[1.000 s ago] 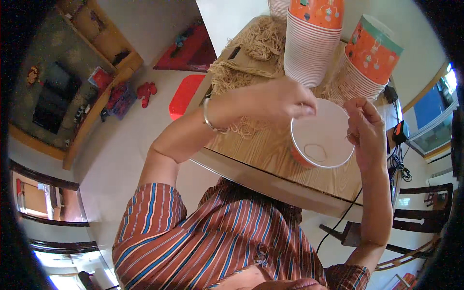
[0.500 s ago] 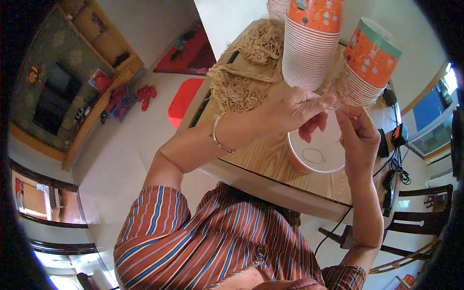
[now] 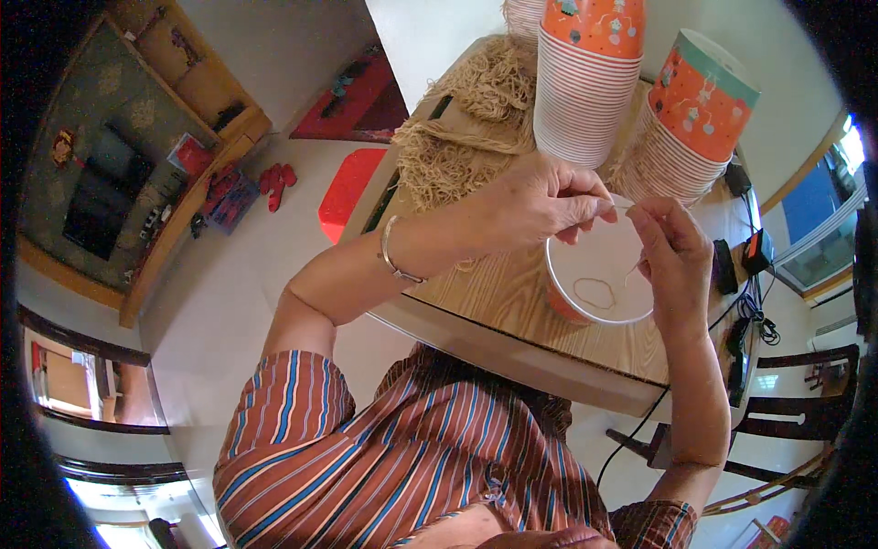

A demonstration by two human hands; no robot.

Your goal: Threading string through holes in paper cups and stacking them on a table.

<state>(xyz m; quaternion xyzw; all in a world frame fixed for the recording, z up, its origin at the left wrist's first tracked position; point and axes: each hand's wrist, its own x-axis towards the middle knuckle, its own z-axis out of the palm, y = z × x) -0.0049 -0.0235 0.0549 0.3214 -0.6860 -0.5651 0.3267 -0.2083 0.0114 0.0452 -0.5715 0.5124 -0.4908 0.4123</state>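
Observation:
Above an orange paper tub [image 3: 590,258] with a white inside, my two hands meet at the fingertips. My left hand [image 3: 556,197], with a bangle at its wrist, is closed in a pinch on a thin pale strand [image 3: 622,202]. My right hand [image 3: 672,240] pinches the same strand a short way to the right. A loose end of it seems to hang below the right fingers. Inside the tub lies a small loop of tan string [image 3: 595,294]. Bundles of tan, curly string [image 3: 448,165] lie on the wooden table [image 3: 494,297] beyond my left forearm.
A tall stack of paper tubs [image 3: 585,101] stands behind my hands. A second stack [image 3: 681,137] leans to its right. Black cables and an adapter [image 3: 756,256] lie along the table's right edge. A red stool [image 3: 350,192] is at the left, a dark wooden chair [image 3: 796,416] at the right.
My left hand has shifted slightly left and its fingers have closed into a tighter pinch. A short pale length of strand now shows between the two hands.

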